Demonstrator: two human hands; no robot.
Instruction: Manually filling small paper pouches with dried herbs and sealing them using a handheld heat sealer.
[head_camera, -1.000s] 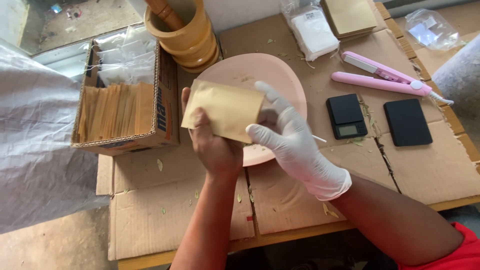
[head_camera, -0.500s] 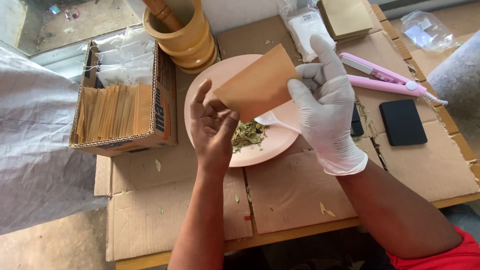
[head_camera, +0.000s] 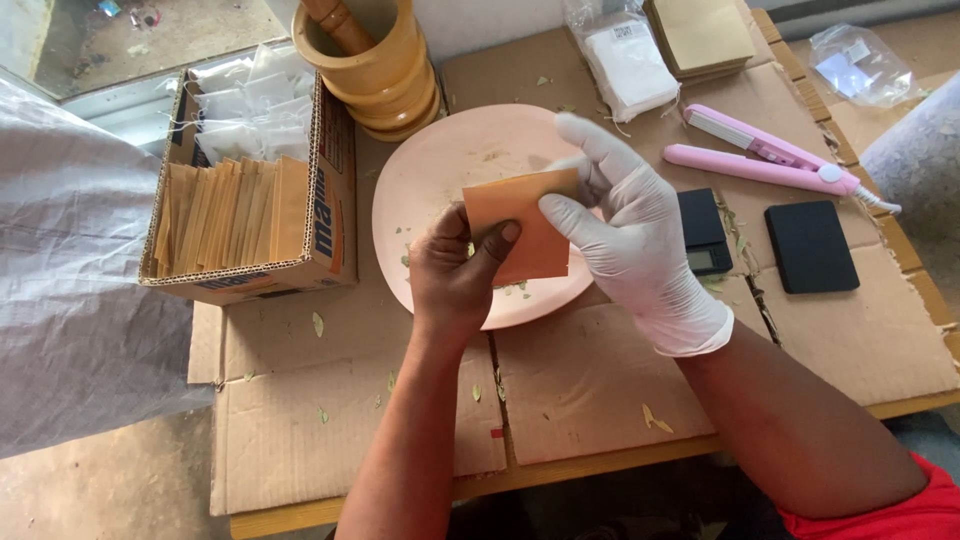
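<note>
A small brown paper pouch (head_camera: 525, 232) is held upright over a pink plate (head_camera: 440, 170). My bare left hand (head_camera: 455, 270) pinches its lower left corner with the thumb across the front. My right hand (head_camera: 630, 235), in a white glove, grips the pouch's right edge with fingers behind it. Green leaf crumbs lie on the plate beneath the pouch, mostly hidden by both hands.
A cardboard box (head_camera: 255, 215) of brown pouches stands left. A wooden mortar with pestle (head_camera: 375, 55) is behind the plate. To the right lie a pink flat sealer (head_camera: 765, 155), a small black scale (head_camera: 705, 232), a black lid (head_camera: 810, 245) and stacked packets (head_camera: 630, 60). Cardboard sheets (head_camera: 590, 380) cover the table.
The pouch came down from a tilted position above the plate to upright between both hands. My left hand took hold of it again; the leaf pile is now hidden.
</note>
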